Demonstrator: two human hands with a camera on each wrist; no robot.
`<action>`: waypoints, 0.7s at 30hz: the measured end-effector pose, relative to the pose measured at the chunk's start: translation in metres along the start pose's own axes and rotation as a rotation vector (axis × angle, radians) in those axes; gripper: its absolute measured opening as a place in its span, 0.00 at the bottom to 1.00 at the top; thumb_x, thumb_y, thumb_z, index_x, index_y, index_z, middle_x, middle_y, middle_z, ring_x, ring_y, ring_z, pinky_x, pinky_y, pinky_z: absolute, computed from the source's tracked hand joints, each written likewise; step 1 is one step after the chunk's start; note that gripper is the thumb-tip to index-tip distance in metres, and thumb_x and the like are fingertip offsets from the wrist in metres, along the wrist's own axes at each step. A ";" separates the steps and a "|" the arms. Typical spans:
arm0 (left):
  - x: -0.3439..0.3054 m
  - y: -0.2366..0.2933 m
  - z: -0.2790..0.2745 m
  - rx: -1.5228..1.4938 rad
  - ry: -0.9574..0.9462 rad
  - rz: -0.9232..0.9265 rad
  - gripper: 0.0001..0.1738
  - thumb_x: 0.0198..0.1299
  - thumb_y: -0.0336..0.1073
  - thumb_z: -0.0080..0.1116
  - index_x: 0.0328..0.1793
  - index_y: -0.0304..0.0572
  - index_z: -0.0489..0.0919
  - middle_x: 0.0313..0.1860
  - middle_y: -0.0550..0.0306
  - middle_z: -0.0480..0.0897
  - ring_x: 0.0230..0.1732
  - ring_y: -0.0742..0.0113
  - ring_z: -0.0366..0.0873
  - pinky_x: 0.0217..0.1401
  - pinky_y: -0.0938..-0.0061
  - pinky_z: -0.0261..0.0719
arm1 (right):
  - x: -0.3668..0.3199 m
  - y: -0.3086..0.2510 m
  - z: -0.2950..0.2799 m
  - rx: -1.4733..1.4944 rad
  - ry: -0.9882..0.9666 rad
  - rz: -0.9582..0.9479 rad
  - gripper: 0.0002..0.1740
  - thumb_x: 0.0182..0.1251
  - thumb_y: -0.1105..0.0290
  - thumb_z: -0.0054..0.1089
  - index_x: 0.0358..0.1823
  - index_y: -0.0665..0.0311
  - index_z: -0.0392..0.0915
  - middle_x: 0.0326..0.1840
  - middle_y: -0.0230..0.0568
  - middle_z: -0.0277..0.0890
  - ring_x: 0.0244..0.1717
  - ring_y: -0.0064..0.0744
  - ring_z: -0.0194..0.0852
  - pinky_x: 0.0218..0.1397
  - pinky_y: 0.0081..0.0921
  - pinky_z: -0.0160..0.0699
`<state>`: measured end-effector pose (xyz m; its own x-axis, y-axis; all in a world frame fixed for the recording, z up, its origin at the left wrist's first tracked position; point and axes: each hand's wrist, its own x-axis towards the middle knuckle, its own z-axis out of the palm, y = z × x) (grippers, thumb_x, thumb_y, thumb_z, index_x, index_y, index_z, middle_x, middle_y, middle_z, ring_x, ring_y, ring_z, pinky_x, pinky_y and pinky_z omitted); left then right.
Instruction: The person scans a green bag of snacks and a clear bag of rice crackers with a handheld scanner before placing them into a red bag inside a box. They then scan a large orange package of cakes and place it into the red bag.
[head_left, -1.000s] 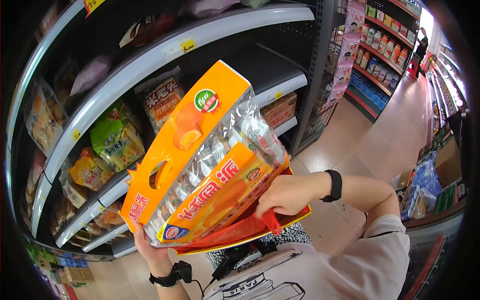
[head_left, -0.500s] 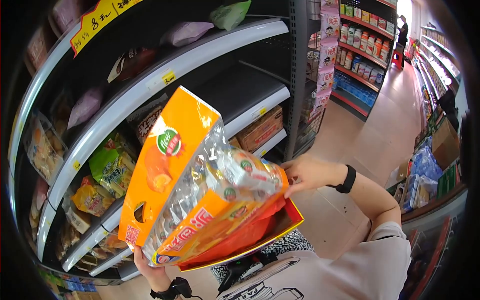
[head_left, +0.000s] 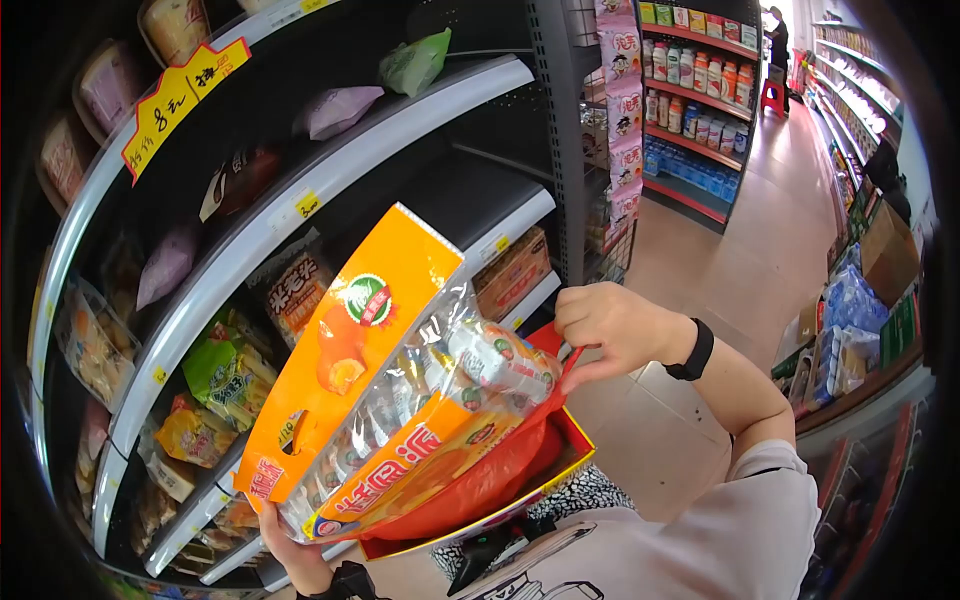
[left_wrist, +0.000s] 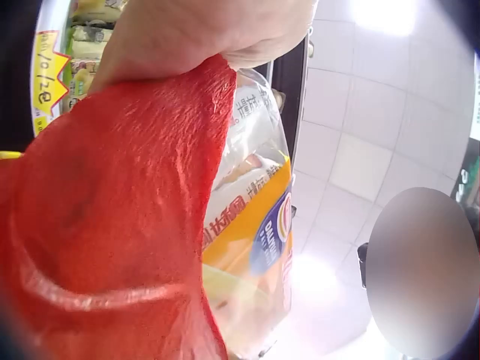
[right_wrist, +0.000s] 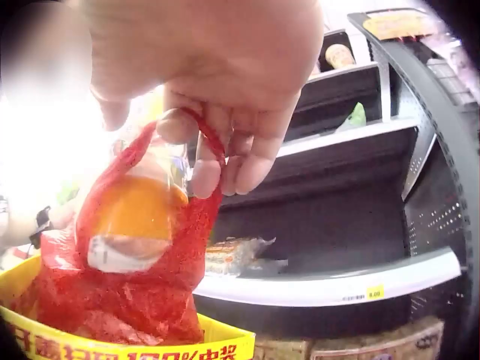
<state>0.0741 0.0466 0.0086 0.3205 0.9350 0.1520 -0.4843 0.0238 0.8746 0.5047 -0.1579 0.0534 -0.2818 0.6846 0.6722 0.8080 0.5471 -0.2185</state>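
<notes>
An orange pack of wrapped pies (head_left: 345, 350) stands tilted, partly inside a red plastic bag (head_left: 500, 475). Under the bag is a yellow-rimmed box (head_left: 578, 462). The left hand (head_left: 290, 550) grips the pack's lower left corner together with the bag's edge; its palm side (left_wrist: 202, 37) is against the red film (left_wrist: 112, 217) in the left wrist view. At the pack's right end, the right hand (head_left: 625, 325) holds up a bag handle. In the right wrist view the curled fingers of this hand (right_wrist: 217, 75) hook the red loop (right_wrist: 214, 142).
Shelves of snack bags (head_left: 230, 380) curve along the left, close to the pack. Pink packets (head_left: 622, 110) hang on a rack beyond. An aisle floor (head_left: 750, 260) runs to the back right, where a person (head_left: 777, 50) stands. Cartons (head_left: 890, 255) line the right side.
The right hand has moved from the bag's front edge up to the pack's right end, drawing the red handle upward. The pack has shifted lower and left in the head view.
</notes>
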 end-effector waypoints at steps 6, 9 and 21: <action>-0.008 0.008 0.010 -0.006 -0.043 -0.057 0.27 0.65 0.43 0.43 0.65 0.35 0.61 0.60 0.48 0.71 0.58 0.56 0.72 0.59 0.61 0.70 | 0.015 -0.006 -0.013 -0.112 -0.041 0.066 0.26 0.47 0.54 0.68 0.13 0.63 0.62 0.18 0.39 0.63 0.21 0.42 0.65 0.22 0.30 0.63; -0.006 0.007 0.000 -0.016 0.035 -0.058 0.26 0.66 0.44 0.42 0.64 0.35 0.63 0.60 0.48 0.71 0.57 0.57 0.73 0.58 0.62 0.72 | 0.026 -0.014 -0.023 0.113 -0.190 0.171 0.25 0.47 0.55 0.68 0.13 0.63 0.63 0.18 0.38 0.65 0.24 0.43 0.69 0.24 0.31 0.65; -0.010 0.005 -0.012 -0.002 0.107 0.034 0.26 0.67 0.46 0.41 0.68 0.43 0.60 0.60 0.54 0.71 0.58 0.60 0.71 0.59 0.62 0.71 | 0.007 -0.025 0.022 1.055 -0.033 0.451 0.08 0.64 0.69 0.55 0.33 0.68 0.74 0.30 0.35 0.73 0.23 0.24 0.71 0.32 0.21 0.69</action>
<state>0.0592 0.0413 0.0060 0.2151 0.9678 0.1308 -0.4952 -0.0074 0.8688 0.4709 -0.1556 0.0480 -0.1028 0.9247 0.3666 0.0067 0.3692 -0.9293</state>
